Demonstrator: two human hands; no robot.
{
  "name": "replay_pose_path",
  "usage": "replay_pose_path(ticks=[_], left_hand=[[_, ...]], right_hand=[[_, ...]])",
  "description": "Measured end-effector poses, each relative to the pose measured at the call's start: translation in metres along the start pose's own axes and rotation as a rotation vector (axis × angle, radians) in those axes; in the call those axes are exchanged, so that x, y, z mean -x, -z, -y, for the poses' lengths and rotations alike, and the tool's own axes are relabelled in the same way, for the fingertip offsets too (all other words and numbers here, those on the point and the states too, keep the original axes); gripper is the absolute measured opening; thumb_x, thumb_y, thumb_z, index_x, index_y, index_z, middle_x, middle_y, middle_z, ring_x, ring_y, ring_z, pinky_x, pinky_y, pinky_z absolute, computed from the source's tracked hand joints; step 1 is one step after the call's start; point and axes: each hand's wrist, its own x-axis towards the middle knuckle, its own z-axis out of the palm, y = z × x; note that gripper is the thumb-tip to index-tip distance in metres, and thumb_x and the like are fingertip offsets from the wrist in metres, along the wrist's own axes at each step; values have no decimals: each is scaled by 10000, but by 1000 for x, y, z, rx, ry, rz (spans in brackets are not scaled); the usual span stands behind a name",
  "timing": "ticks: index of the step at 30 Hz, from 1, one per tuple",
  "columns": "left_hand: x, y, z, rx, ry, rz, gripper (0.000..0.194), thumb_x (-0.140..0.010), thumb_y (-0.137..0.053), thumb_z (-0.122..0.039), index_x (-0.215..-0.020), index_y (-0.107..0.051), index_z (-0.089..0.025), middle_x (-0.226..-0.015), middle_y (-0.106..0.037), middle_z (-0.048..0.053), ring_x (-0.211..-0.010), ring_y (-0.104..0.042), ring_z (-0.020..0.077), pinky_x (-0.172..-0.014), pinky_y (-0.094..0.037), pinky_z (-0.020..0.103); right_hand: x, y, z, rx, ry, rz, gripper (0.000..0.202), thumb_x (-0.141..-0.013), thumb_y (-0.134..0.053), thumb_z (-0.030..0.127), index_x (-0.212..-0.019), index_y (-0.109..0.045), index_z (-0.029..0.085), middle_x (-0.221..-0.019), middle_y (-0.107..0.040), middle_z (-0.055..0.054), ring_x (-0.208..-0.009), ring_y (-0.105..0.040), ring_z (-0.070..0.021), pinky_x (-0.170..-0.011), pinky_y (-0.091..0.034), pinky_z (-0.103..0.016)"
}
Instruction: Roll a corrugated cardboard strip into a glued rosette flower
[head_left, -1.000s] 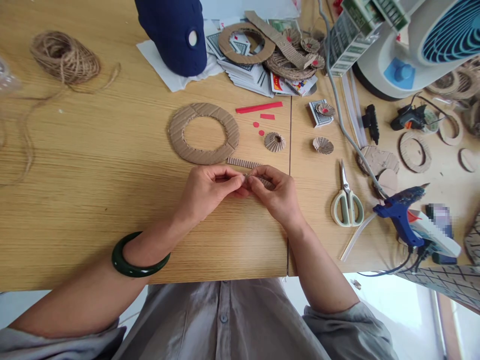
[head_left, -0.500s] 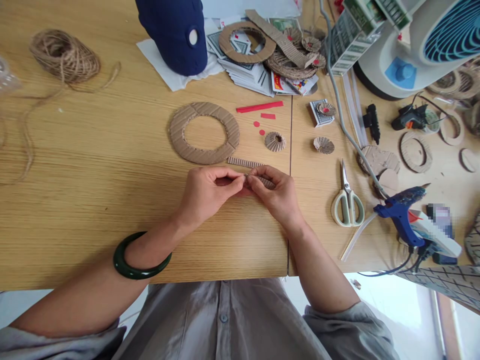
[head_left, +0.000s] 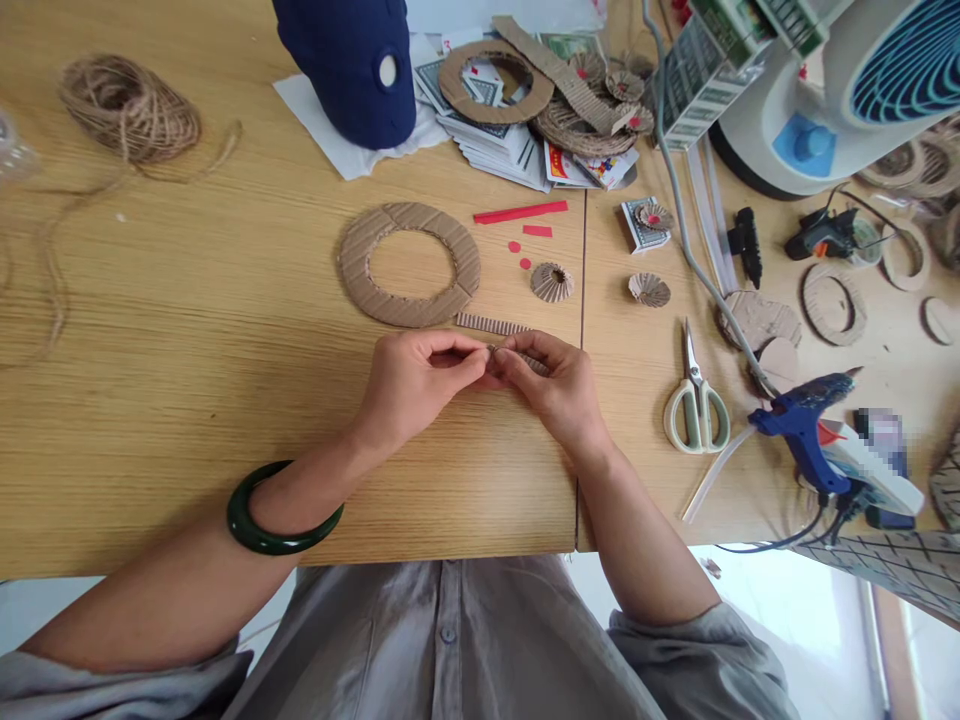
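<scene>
The left hand [head_left: 412,380] and the right hand [head_left: 559,395] are pinching a corrugated piece [head_left: 535,366], both grips grasping it over the surface [head_left: 480,480]; a ridged strip [head_left: 491,324] is lying just beyond, near a cardboard ring [head_left: 358,265].

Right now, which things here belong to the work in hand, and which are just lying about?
Likely in the job:
corrugated piece, pinched between left hand and right hand
loose corrugated strip
fluted rosette
red dots

Apparently just lying about:
fan
twine ball
playing cards
</scene>
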Motion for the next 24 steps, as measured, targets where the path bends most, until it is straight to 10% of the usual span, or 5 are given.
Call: replay_pose_path(ticks=[24], left_hand=[[1, -1, 7, -99, -189, -26, 89, -847, -718, -185, -849, -805, -200, -791, -817, -6, -676, -768, 155, -641, -615, 226]], right_hand=[[0, -2, 0, 44, 20, -31, 125, -809, -702, 301, -793, -651, 188, -699, -614, 32, -633, -551, -98, -593, -460, -224]])
